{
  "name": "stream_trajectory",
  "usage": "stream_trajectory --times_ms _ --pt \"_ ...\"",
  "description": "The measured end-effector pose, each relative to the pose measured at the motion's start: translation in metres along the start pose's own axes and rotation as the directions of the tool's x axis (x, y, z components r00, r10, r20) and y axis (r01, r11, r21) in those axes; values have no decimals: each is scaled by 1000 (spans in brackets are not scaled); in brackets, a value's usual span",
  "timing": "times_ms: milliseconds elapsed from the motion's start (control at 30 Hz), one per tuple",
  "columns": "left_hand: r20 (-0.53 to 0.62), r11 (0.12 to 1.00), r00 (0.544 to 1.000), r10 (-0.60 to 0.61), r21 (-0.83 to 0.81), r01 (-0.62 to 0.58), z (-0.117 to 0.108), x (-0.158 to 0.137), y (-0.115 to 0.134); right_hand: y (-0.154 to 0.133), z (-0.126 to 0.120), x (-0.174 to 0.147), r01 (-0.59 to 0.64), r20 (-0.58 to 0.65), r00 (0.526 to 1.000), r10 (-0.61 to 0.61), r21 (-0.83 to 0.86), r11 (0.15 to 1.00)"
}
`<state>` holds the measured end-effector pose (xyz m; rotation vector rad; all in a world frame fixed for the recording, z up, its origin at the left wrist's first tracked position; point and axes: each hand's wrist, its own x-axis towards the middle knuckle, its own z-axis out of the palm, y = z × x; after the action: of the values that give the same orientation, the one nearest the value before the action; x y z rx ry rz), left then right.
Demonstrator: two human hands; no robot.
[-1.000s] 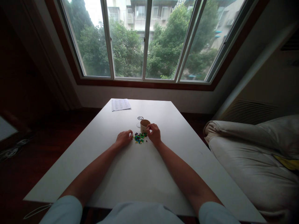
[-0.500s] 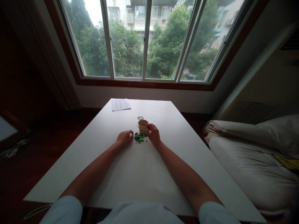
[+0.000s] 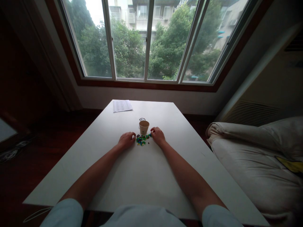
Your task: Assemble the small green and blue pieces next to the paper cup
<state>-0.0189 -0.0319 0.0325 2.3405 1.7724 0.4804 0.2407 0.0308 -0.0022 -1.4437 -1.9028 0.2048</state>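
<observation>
A light-brown paper cup (image 3: 144, 128) stands upright on the table. In front of it is a loose pile of small colourful plastic pieces (image 3: 142, 139), mostly green and blue, too small to name exactly. My left hand (image 3: 127, 140) rests at the pile's left edge, fingers curled in and thumb close to them; whatever may be between them is hidden. On the other side, my right hand (image 3: 158, 135) has its bent fingertips drawn together at the pile's right end, against small pieces there. Whether it grips one is too small to tell.
Behind the cup lies a thin dark loop (image 3: 142, 119). Printed sheets of paper (image 3: 122, 106) lie at the far left corner of the white table (image 3: 139, 176). A padded beige couch (image 3: 248, 157) stands to the right, and a window is beyond the table.
My right hand has moved from the cup's rim down and right to the pile's right end. The cup now shows whole. My left hand has hardly moved.
</observation>
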Motion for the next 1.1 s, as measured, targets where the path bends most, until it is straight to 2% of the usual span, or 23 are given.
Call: stream_trajectory --times_ms 233,467,667,833,1100 --pt "-36 1000 999 18 -12 -19 4 1 -1 -12 6 -7 145 92 986 -141 -44 988" --pt "-44 999 999 23 -30 -24 4 1 -1 -13 5 -7 186 134 976 -173 -97 978" --pt "-69 998 996 50 -46 -53 9 2 -5 -21 -5 -7 160 113 984 -137 -231 960" --pt "-97 995 992 83 -51 -88 13 4 -9 -29 -8 -10 142 209 974 -87 -264 954" --pt "-119 992 988 98 -66 -106 17 6 -12 -46 -15 -14 161 363 931 -37 -317 935"
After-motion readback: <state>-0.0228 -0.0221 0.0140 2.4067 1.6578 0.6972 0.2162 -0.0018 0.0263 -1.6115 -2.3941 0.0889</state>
